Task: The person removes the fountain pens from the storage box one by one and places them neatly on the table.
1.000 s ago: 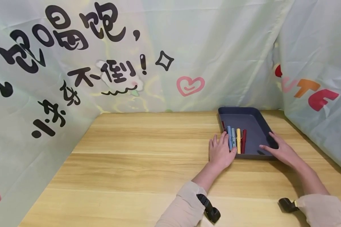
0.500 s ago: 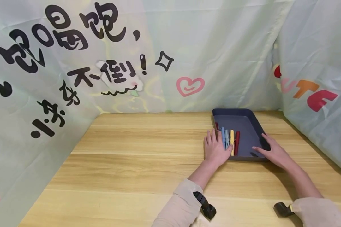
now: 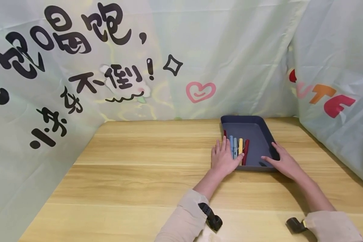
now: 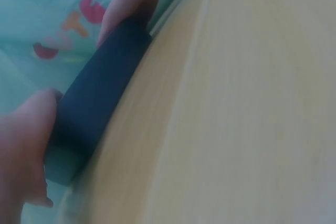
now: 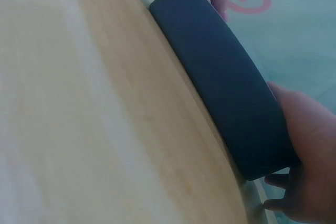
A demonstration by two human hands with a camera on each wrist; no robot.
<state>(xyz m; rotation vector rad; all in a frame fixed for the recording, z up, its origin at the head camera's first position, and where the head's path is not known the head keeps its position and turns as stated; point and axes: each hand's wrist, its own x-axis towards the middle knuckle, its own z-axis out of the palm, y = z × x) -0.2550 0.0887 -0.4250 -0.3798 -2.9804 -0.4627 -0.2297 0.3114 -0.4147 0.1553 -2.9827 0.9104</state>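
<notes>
A shallow dark blue-grey tray point(image 3: 255, 130) lies flat on the table, with several pens lined up along its left side. Among them are a blue pen point(image 3: 231, 146), a yellow pen point(image 3: 240, 149) and a dark red pen point(image 3: 246, 149). My left hand point(image 3: 225, 159) holds the tray's front left corner, its thumb over the rim near the pens and its fingers along the outer side. On the opposite side, my right hand point(image 3: 285, 163) grips the front right corner, thumb inside the rim. Both wrist views show the tray's outer front wall point(image 5: 226, 87) between the hands.
The wooden table point(image 3: 139, 181) stretches left and in front of the tray. A printed cloth point(image 3: 245, 60) hangs along the back, and more cloth hangs at both sides. Black wrist cameras point(image 3: 210, 216) sit on the beige sleeves.
The tray with its pens has slid to the left along the table, both hands moving with it. The hands keep their places on its two sides.
</notes>
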